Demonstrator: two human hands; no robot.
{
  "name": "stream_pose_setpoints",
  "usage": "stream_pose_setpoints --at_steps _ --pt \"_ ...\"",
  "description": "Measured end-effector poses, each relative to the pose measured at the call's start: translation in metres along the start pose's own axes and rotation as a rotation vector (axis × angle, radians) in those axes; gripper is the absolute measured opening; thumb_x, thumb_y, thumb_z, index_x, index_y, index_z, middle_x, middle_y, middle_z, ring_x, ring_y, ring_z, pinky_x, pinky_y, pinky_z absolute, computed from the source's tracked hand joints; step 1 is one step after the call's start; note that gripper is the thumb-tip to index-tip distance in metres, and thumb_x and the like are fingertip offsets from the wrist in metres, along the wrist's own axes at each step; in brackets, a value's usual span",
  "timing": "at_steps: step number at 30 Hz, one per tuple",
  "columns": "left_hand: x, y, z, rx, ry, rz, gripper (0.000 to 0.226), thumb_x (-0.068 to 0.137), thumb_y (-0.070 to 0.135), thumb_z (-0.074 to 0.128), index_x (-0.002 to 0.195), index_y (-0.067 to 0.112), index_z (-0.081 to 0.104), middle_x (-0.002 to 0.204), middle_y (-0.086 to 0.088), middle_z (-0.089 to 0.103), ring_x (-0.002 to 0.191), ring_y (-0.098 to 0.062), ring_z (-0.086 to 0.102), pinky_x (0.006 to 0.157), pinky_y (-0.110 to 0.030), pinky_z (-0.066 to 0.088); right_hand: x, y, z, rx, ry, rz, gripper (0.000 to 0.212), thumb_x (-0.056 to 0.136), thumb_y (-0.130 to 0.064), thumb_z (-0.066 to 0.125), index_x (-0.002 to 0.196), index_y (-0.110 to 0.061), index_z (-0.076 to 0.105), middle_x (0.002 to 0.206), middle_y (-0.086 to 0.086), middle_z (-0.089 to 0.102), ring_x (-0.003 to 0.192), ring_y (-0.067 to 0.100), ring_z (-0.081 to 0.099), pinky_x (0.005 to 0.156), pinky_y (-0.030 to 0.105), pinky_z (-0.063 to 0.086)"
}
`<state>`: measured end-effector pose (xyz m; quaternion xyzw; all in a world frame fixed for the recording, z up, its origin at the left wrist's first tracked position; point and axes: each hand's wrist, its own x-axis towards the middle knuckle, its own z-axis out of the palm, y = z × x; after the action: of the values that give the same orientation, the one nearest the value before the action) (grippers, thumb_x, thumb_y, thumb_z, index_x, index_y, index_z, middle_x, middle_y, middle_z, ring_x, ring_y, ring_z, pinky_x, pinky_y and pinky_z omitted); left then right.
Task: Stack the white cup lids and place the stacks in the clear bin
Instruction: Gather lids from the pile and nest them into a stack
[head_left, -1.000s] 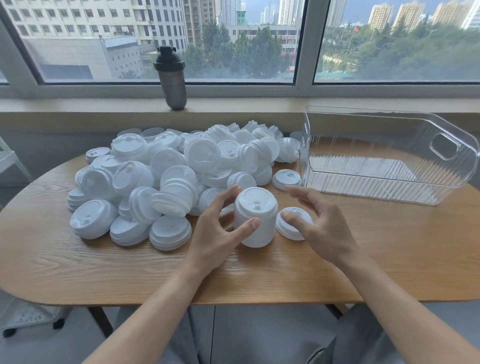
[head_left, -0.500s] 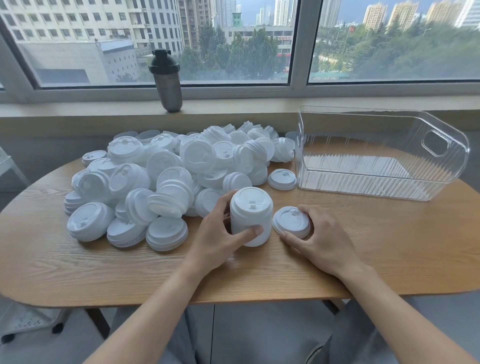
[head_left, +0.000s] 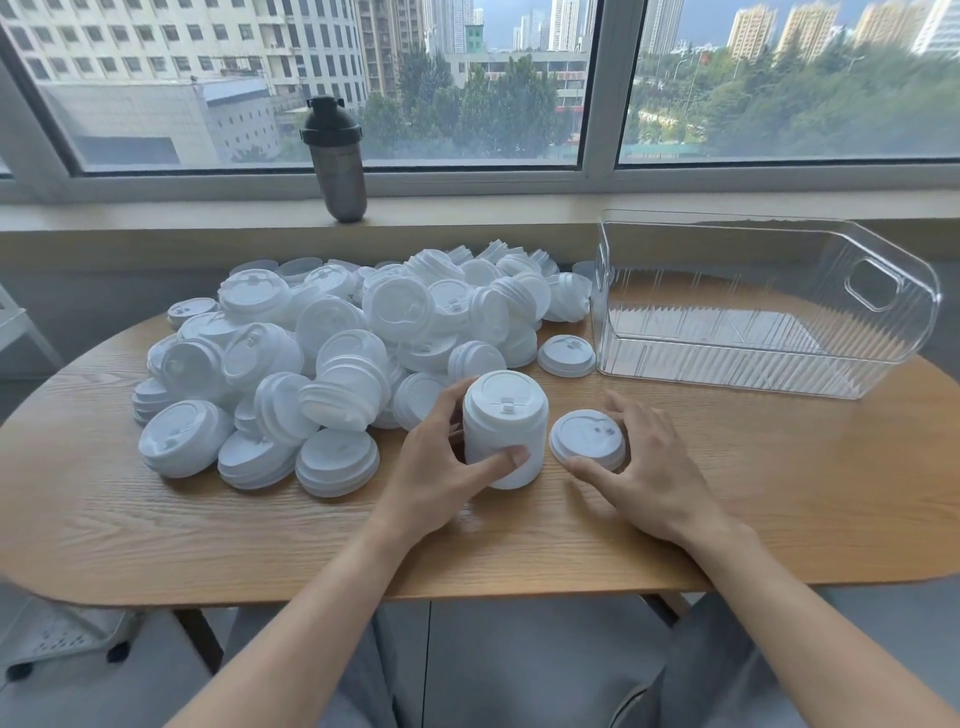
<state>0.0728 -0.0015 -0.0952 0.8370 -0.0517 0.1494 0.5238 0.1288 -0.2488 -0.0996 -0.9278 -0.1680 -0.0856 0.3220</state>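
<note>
Now the left hand (head_left: 441, 467) is gripping the upright stack of white plastic cup lids (head_left: 505, 428) on the oval wooden table (head_left: 779, 493), while the right hand (head_left: 641, 470) is curling its fingers around a single white round lid (head_left: 587, 438) just beside it. Behind sits the clear ribbed plastic bin (head_left: 753, 312).

Lid pile (head_left: 332, 353) left on table (head_left: 779, 467), bin (head_left: 753, 312) right, bottle (head_left: 337, 161) on sill behind
</note>
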Motion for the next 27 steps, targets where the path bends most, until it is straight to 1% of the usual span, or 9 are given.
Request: stream_pose_setpoints --at_steps 2,7,10,12,15,17,20,22,27 --pt "0.0002 -0.0004 -0.0006 0.004 0.0 -0.001 0.082 0.074 0.043 0.09 0.144 0.035 0.047 0.13 0.025 0.063 0.124 0.005 0.056 0.1 -0.012 0.045 0.0 -0.0008 -0.0009 0.023 -0.042 0.008 0.087 0.082 -0.047 0.075 0.155 -0.021 0.034 0.147 -0.007 0.047 0.136 0.01 0.034 0.114 0.026 0.026" --pt "0.0002 -0.0006 0.0 0.01 0.0 0.0 0.082 0.074 0.044 0.09 0.144 0.037 0.047 0.13 0.025 0.063 0.125 0.004 0.056 0.102 -0.015 0.046 -0.0028 0.0001 0.0 -0.048 0.086 0.055 0.09 0.071 -0.074 0.072 0.142 -0.025 0.046 0.129 -0.011 0.052 0.122 0.012 0.041 0.108 0.037 0.038" --pt "-0.0001 -0.0002 -0.0003 0.01 0.0 -0.002 0.082 0.075 0.043 0.09 0.144 0.037 0.046 0.131 0.025 0.062 0.125 0.004 0.056 0.102 -0.015 0.045 -0.0006 0.0005 -0.003 0.044 0.014 0.033 0.077 0.082 -0.044 0.075 0.148 -0.022 0.043 0.144 -0.009 0.046 0.135 0.008 0.032 0.114 0.029 0.028" --pt "-0.0002 0.0005 -0.0005 0.005 0.005 -0.003 0.081 0.075 0.041 0.09 0.143 0.036 0.047 0.13 0.024 0.063 0.123 0.005 0.056 0.1 -0.013 0.045 -0.0005 0.0013 -0.0037 0.065 -0.021 0.026 0.074 0.082 -0.034 0.076 0.148 -0.022 0.044 0.139 -0.01 0.049 0.135 0.01 0.036 0.11 0.024 0.027" --pt "-0.0006 0.0017 0.0003 -0.006 0.01 -0.004 0.078 0.076 0.035 0.09 0.141 0.036 0.049 0.127 0.024 0.064 0.12 0.008 0.057 0.095 -0.008 0.043 -0.0027 0.0031 -0.001 0.003 0.039 0.049 0.08 0.072 -0.059 0.079 0.138 -0.026 0.05 0.122 -0.014 0.054 0.12 0.013 0.045 0.105 0.03 0.036" --pt "-0.0008 0.0021 0.0008 -0.009 0.014 -0.002 0.077 0.076 0.034 0.091 0.141 0.035 0.049 0.127 0.024 0.065 0.12 0.008 0.057 0.095 -0.008 0.043 -0.0031 0.0021 -0.0005 -0.066 0.066 0.068 0.087 0.068 -0.075 0.072 0.137 -0.029 0.048 0.122 -0.014 0.052 0.119 0.012 0.043 0.106 0.037 0.036" --pt "-0.0006 0.0021 0.0004 -0.014 0.014 -0.004 0.076 0.076 0.034 0.091 0.14 0.037 0.049 0.126 0.025 0.065 0.119 0.008 0.058 0.095 -0.008 0.044 -0.0013 0.0023 -0.0022 0.005 0.019 0.039 0.077 0.079 -0.054 0.075 0.145 -0.027 0.044 0.138 -0.014 0.048 0.134 0.01 0.035 0.113 0.035 0.028" --pt "-0.0008 0.0023 0.0 -0.011 0.013 -0.003 0.077 0.076 0.034 0.091 0.14 0.037 0.049 0.126 0.025 0.065 0.12 0.009 0.057 0.095 -0.007 0.043 -0.0007 0.0034 -0.0041 0.046 -0.036 0.022 0.075 0.082 -0.038 0.076 0.148 -0.028 0.042 0.138 -0.016 0.048 0.137 0.009 0.035 0.113 0.031 0.025" --pt "-0.0015 0.0041 0.0006 -0.017 -0.003 -0.002 0.08 0.076 0.032 0.091 0.144 0.032 0.048 0.128 0.023 0.064 0.121 0.008 0.057 0.095 -0.008 0.044 -0.0022 0.0033 -0.006 0.121 0.02 0.043 0.076 0.07 -0.053 0.085 0.135 -0.032 0.052 0.117 -0.018 0.056 0.113 0.008 0.049 0.099 0.03 0.041"
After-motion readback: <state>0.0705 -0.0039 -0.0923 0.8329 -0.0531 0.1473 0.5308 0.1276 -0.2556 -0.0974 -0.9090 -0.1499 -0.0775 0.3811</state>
